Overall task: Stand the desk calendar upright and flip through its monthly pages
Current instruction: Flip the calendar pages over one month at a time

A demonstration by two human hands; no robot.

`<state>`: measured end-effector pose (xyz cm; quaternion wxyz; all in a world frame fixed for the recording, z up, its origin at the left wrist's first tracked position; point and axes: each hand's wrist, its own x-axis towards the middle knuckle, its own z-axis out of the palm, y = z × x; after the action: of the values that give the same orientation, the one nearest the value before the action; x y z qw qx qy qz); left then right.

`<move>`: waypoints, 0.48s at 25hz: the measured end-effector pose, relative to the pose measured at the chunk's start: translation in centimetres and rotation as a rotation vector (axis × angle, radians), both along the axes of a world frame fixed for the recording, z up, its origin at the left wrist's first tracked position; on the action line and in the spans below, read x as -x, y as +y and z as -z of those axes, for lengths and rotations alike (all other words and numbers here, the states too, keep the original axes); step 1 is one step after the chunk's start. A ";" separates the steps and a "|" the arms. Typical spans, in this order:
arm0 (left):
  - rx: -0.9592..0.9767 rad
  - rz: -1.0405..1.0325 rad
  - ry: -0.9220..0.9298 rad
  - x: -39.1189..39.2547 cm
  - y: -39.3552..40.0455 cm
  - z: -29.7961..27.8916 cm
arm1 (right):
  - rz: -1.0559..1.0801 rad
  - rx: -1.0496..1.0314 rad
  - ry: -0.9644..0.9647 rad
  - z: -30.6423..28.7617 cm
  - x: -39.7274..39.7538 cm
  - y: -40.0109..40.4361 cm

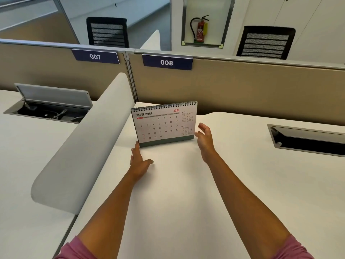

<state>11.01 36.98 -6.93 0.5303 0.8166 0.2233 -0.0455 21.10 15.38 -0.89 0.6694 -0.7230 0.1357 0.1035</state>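
Note:
The desk calendar (164,124) stands upright on the white desk (186,184), near the partition. Its black spiral binding runs along the top, and the page facing me reads SEPTEMBER 2026. My left hand (139,161) lies flat on the desk with its fingertips at the calendar's lower left corner. My right hand (204,137) hovers with fingers spread just beside the calendar's lower right corner, holding nothing. Whether it touches the calendar is unclear.
A curved grey divider (84,146) runs along the left of the desk. An open cable hatch (306,139) sits in the desk at right; another hatch (50,105) is in the neighbouring desk. A beige partition (242,86) with the sign 008 (166,62) stands behind.

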 end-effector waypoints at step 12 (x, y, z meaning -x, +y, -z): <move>-0.009 0.006 0.012 0.0 0.0 0.0 | -0.059 0.113 -0.089 0.4 2.7 1.1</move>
<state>11.04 37.02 -6.96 0.5250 0.8194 0.2244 -0.0511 18.37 16.51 -1.25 0.6294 -0.7673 0.0900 0.0832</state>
